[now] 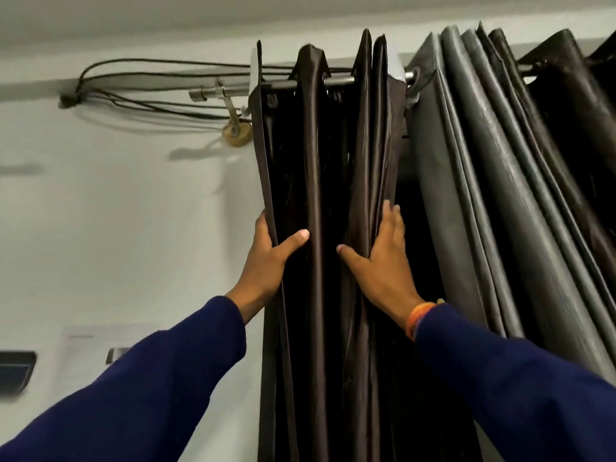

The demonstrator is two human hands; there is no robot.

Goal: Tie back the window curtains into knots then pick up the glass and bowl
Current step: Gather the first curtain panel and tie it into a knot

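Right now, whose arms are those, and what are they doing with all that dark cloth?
This picture comes from a camera worn on a person's head, so you see their own arms in blue sleeves reaching up. The left hand grips the left edge of a dark brown curtain, thumb in front. The right hand holds the curtain's right folds, gathering them. The curtain hangs from a metal rod near the ceiling. A grey curtain hangs bunched beside it. No knot is tied yet, and no glass or bowl shows here.
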